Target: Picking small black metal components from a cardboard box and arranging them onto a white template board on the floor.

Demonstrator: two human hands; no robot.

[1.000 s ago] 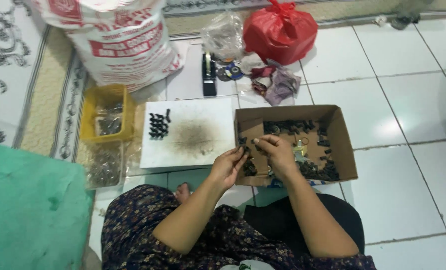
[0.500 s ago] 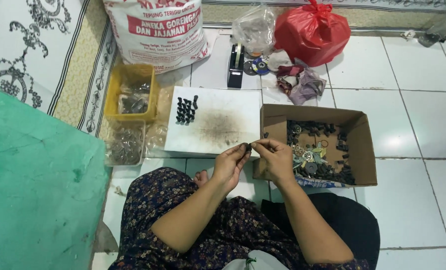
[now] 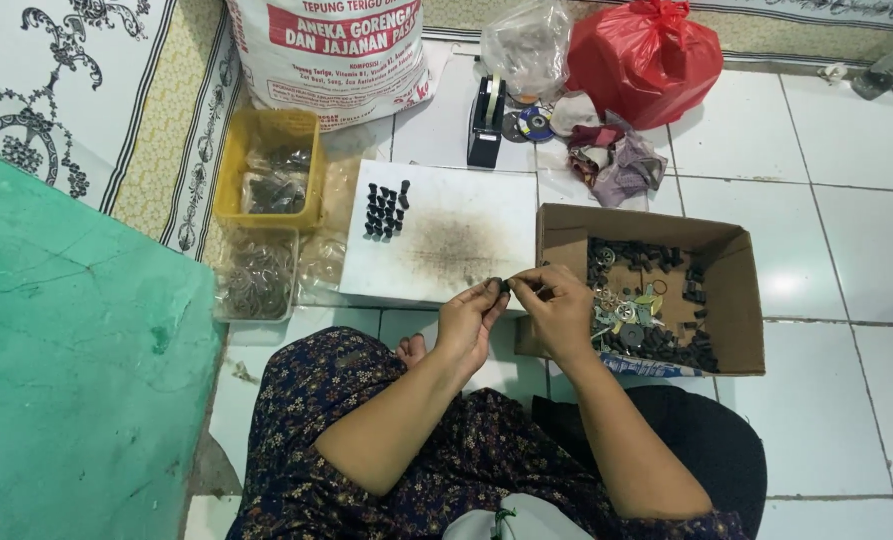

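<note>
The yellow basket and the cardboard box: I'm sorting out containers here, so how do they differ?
The yellow basket is plastic and sits far left by the white board; the cardboard box is brown, larger, and on the right beside the hands. The basket holds clear bags of parts; the box holds loose dark pieces and metal bits. Both are open-topped and rest on the tiled floor.

A single head-mounted view is provided, directed steeply downward from above the seated person at moderate range; the tiled floor [image 3: 846, 250] is framed ahead.

Bare forearms, hands [image 3: 521, 315] unsleeved; dark floral-print garment over lap; black cloth beside.
</note>
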